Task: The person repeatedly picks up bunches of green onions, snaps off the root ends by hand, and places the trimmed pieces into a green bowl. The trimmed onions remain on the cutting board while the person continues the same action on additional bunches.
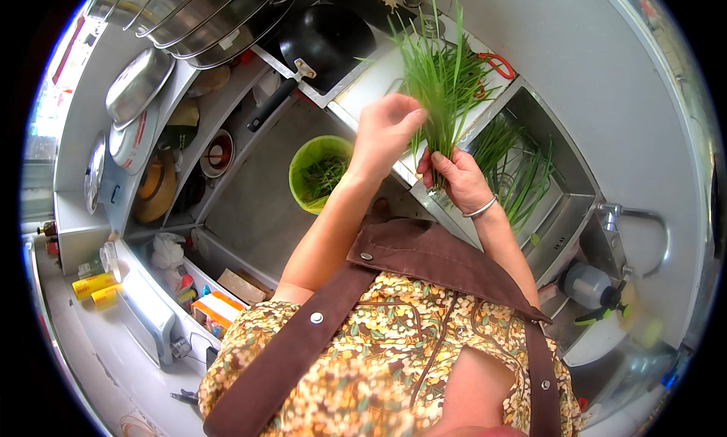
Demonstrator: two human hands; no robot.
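My right hand, with a bracelet at its wrist, is closed around the lower stems of a bunch of long green chives. The leaves fan upward over a white board. Beside the leaves, at the left, is my left hand with its fingers curled; blur hides whether it pinches any strands. More green stalks lie on the board behind the bunch. Red-handled scissors rest at their right. Further chives lie in the metal sink beside my right forearm.
A green bucket with green scraps stands on the floor at the left. The black wok's handle juts over the counter edge. A faucet and a grey bottle are at the right. Metal pots sit upper left.
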